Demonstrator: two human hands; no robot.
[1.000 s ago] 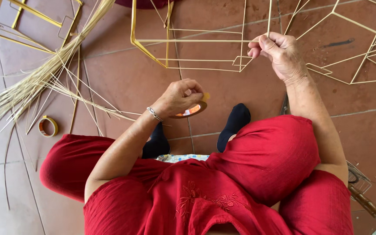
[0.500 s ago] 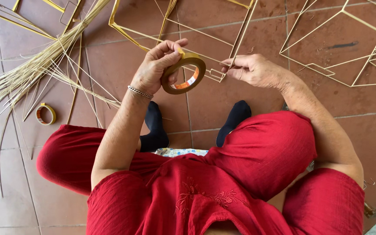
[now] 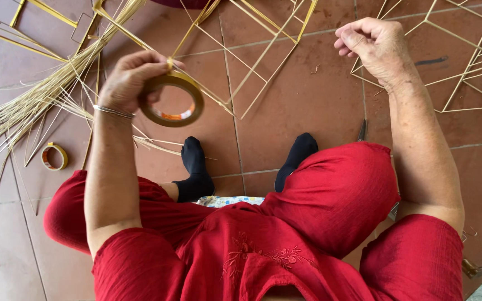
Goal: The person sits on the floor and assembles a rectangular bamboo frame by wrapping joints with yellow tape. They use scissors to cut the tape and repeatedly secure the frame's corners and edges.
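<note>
Left hand: the left hand [image 3: 132,81] is raised at upper left of the frame, fingers closed around a tape roll [image 3: 173,100], gripped at its top edge.
Tape roll: held upright, its open ring facing the camera, in front of the thin sticks of a frame [image 3: 252,50] seen at top centre.
Right hand: the right hand [image 3: 372,47] is lifted at upper right, fingertips pinched together; whether anything is caught between them cannot be told.
Floor: reddish tiles [image 3: 302,106] are seen beneath, with a straw bundle [image 3: 34,103] fanned out at upper left and a second roll [image 3: 54,156] lying flat at left, well apart from the hands.
Body: red trousers [image 3: 336,195] and black socks [image 3: 195,167] are seen at centre.
Right side: more stick frames [image 3: 464,72] are spread behind the right hand.
</note>
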